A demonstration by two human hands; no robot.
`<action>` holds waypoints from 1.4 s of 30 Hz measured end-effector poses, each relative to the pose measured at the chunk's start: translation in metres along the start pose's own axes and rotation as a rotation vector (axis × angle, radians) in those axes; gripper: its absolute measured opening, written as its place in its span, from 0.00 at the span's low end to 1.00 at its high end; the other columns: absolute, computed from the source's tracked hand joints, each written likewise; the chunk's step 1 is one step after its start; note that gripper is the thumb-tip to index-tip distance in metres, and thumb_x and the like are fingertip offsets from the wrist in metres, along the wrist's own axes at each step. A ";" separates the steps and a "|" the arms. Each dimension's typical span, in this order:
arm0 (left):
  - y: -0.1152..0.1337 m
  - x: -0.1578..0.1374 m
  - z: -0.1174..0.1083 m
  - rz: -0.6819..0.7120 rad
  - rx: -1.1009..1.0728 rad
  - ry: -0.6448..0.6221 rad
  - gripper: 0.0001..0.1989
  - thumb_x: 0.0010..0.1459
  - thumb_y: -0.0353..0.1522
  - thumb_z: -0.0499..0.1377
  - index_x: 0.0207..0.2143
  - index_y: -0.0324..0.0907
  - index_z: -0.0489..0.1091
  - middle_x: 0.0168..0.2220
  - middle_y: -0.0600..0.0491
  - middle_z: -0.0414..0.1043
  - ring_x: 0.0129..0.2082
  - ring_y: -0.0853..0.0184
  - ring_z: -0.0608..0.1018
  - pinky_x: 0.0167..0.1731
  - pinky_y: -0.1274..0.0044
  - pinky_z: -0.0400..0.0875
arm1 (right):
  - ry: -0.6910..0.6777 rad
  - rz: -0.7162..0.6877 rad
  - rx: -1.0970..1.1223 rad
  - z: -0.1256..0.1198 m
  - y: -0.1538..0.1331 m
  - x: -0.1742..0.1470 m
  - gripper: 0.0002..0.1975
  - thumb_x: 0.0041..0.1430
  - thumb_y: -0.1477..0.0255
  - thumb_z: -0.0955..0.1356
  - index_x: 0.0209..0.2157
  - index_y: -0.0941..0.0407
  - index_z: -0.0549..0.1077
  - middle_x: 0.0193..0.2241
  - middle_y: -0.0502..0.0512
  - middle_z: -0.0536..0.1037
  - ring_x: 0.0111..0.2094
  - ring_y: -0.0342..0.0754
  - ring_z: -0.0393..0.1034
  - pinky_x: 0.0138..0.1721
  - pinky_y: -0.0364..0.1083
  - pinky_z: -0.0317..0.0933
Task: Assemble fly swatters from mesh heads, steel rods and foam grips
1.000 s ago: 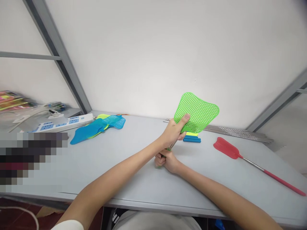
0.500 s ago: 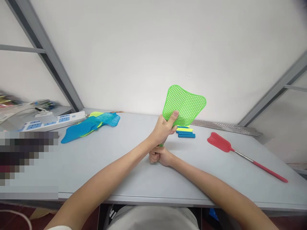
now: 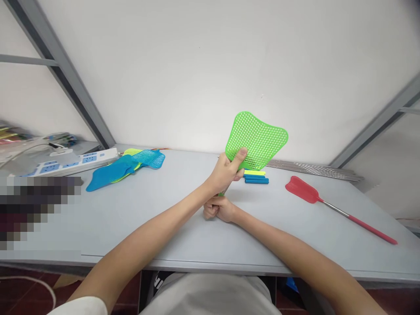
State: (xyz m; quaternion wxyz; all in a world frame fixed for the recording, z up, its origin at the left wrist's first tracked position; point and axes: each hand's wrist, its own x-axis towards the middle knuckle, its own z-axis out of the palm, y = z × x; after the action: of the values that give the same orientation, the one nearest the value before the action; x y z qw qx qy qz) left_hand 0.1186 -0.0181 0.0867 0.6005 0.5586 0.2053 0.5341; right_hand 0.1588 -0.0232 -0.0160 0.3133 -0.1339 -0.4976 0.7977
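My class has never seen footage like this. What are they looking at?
There is no machine: these are a person's bare hands, seen by a camera worn on the head, looking forward and down. The left hand grips a green mesh swatter near the base of its paddle; the right hand closes below, hiding the lower end. On the grey table lie blue and yellow mesh paddles beside a power strip, short blue and yellow tubes, metal rods and a red swatter.
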 end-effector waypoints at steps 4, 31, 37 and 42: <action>-0.001 0.003 -0.002 0.017 0.053 -0.037 0.20 0.48 0.42 0.51 0.15 0.40 0.46 0.12 0.62 0.41 0.10 0.82 0.49 0.10 0.84 0.40 | -0.006 0.001 0.022 0.000 -0.001 0.000 0.13 0.44 0.75 0.59 0.11 0.57 0.51 0.07 0.43 0.44 0.11 0.36 0.38 0.17 0.41 0.37; 0.012 -0.008 -0.006 0.078 0.133 -0.075 0.18 0.50 0.45 0.47 0.19 0.40 0.48 0.13 0.63 0.42 0.09 0.81 0.51 0.09 0.85 0.44 | 0.020 -0.024 -0.087 0.007 -0.005 0.000 0.15 0.47 0.75 0.61 0.12 0.58 0.51 0.09 0.42 0.45 0.12 0.35 0.38 0.16 0.40 0.34; 0.010 -0.007 -0.009 0.064 0.165 -0.063 0.18 0.49 0.44 0.48 0.18 0.40 0.50 0.12 0.63 0.45 0.09 0.81 0.54 0.09 0.85 0.47 | 0.019 -0.031 -0.078 0.008 -0.005 0.002 0.14 0.47 0.75 0.61 0.13 0.58 0.52 0.09 0.42 0.46 0.12 0.35 0.38 0.16 0.40 0.35; 0.009 -0.003 -0.015 0.030 0.177 -0.082 0.18 0.50 0.44 0.47 0.18 0.40 0.53 0.10 0.62 0.50 0.09 0.78 0.60 0.09 0.84 0.51 | 0.062 -0.015 -0.097 0.011 -0.009 -0.003 0.13 0.49 0.72 0.61 0.15 0.58 0.54 0.08 0.41 0.46 0.11 0.34 0.38 0.15 0.39 0.36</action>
State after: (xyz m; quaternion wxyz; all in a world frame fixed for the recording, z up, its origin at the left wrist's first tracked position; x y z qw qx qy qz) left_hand 0.1014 -0.0160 0.0891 0.5485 0.6339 0.2186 0.4996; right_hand 0.1586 -0.0307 -0.0033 0.3276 -0.1699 -0.5267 0.7658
